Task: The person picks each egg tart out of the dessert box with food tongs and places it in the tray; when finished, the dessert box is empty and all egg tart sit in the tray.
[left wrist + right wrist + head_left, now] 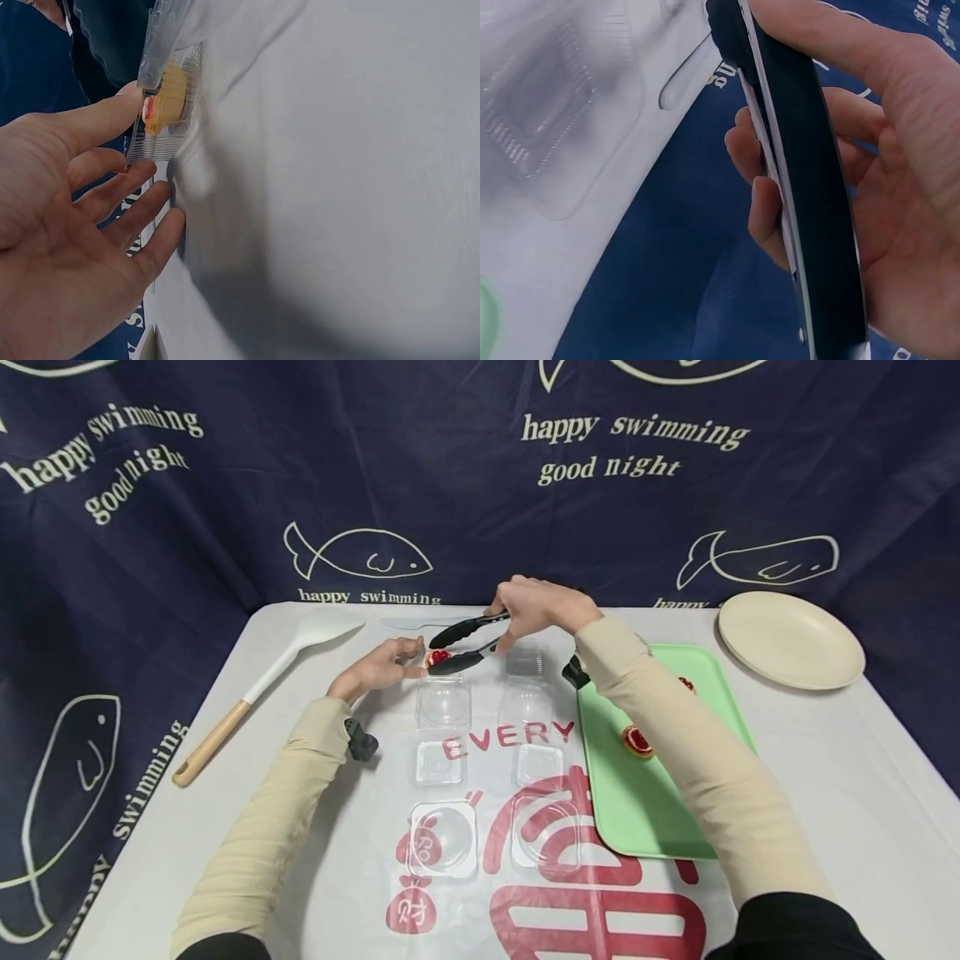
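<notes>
In the head view my right hand (543, 606) grips black tongs (467, 660), its fingers and thumb around the two arms in the right wrist view. The tongs' tips are spread on either side of a small tart with red topping (438, 657). That tart, its yellow crust (171, 97) facing the left wrist camera, sits in a clear plastic box (154, 148) at the far end of the left column. Beside this box is my left hand (381, 666), thumb at its rim and the other fingers loosely extended along its side.
More clear boxes (442, 839) stand in two columns down the table. On the right a green tray (622, 810) carries tarts (637, 742), partly under my right forearm. A beige plate (791, 639) lies at back right, a white spatula (273, 672) at left, a pale knife (412, 622) behind.
</notes>
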A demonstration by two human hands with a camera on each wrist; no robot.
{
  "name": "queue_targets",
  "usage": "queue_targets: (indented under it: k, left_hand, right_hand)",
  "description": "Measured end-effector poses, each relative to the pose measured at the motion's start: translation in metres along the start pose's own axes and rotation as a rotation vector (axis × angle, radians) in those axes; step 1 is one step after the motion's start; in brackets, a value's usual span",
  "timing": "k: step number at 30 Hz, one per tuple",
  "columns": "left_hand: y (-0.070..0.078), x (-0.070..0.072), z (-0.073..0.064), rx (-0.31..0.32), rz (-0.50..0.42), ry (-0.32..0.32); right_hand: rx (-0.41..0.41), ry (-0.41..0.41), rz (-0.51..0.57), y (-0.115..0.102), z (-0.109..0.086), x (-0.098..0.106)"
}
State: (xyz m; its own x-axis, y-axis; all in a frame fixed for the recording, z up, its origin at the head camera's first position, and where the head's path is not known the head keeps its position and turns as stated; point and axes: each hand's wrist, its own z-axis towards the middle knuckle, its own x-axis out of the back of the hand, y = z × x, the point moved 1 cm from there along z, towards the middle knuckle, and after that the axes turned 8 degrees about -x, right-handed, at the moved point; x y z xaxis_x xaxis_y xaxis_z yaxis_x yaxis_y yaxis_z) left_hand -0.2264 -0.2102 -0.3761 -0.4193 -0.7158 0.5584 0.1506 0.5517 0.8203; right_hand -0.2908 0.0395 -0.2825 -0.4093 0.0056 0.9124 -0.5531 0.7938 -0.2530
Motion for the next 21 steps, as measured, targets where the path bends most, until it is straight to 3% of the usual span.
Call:
queue_targets:
  k: [9, 21]
  left_hand:
    - [0.002, 0.000, -0.003, -0.015, -0.006, -0.010]
    - [0.000, -0.002, -0.002, -0.020, -0.011, -0.010]
  right_hand:
    - [-0.062, -0.034, -0.075, -0.011, 0.003, -0.001]
    - [-0.012, 0.034, 0.042, -0.002, 0.001, -0.016]
